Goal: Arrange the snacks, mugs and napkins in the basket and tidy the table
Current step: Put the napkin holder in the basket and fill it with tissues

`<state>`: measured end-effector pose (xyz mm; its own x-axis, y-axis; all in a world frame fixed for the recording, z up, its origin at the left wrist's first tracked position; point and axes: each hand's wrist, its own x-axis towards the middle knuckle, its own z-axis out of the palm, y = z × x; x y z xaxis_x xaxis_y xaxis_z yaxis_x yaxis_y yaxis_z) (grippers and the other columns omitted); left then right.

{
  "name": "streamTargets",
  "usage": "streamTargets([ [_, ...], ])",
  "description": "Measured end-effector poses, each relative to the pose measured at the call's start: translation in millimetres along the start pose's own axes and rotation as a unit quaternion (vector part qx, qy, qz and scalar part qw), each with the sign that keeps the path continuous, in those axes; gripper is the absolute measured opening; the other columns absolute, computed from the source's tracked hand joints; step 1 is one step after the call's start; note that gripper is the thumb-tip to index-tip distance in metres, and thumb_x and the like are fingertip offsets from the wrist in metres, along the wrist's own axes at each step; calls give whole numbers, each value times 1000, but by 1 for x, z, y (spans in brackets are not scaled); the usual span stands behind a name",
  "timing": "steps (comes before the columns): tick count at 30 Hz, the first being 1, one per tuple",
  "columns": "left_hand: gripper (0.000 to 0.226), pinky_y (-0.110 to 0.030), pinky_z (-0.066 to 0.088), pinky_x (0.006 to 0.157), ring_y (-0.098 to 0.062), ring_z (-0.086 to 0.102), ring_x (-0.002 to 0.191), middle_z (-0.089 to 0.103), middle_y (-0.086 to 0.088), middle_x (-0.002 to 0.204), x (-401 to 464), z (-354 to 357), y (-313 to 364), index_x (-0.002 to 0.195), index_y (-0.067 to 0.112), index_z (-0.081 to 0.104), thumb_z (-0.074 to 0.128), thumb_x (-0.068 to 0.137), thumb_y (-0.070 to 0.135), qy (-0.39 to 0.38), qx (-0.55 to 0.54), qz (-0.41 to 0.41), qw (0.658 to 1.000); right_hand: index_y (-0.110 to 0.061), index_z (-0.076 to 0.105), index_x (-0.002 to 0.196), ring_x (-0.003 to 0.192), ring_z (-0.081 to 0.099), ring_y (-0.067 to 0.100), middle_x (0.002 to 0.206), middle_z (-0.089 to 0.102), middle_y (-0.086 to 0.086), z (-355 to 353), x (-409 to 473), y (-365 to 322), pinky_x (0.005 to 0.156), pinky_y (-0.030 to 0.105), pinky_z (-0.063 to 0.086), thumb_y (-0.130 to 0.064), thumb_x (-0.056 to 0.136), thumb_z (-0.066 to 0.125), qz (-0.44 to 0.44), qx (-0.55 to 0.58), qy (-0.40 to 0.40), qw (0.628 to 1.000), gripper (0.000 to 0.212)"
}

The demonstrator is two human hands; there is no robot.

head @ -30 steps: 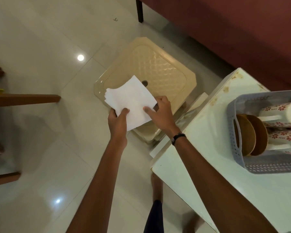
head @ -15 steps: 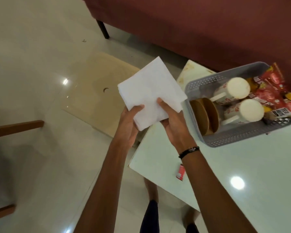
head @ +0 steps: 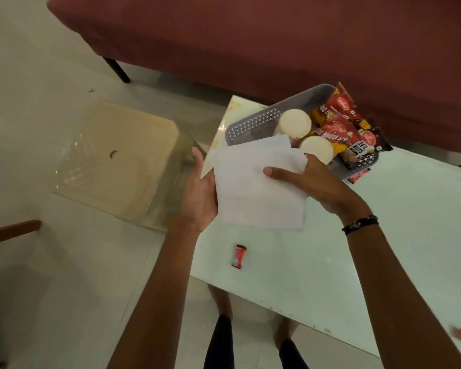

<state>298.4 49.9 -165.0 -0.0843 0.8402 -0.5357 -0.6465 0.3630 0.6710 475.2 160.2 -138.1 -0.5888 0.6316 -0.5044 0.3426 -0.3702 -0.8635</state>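
I hold a stack of white napkins flat above the white table, just in front of the grey perforated basket. My left hand supports the stack's left edge from below. My right hand grips its right side with the thumb on top. In the basket lie two white mugs on their sides, with red and yellow snack packets at its right end. The napkins hide the basket's near left part.
A small red wrapper lies on the table near its front edge, another red packet by the basket, more red pieces at the far right. A beige plastic stool stands on the tiled floor to the left. A maroon sofa runs behind.
Both hands carried the napkin stack from over the stool to the right, to the table beside the basket. The stack has tilted flatter and now overlaps the basket's near end.
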Motion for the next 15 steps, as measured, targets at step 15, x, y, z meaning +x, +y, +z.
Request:
streamTargets([
  [15,21,-22,57,71,-2,68,91,71,18,97,28,61,-41,107,39,57,52,87,45,18,182,-9,983,-20,58,118,110,57,17,117,63,-1,-18,-14,17,97,36,45,-54,88,54,-50,-26,173,983,45],
])
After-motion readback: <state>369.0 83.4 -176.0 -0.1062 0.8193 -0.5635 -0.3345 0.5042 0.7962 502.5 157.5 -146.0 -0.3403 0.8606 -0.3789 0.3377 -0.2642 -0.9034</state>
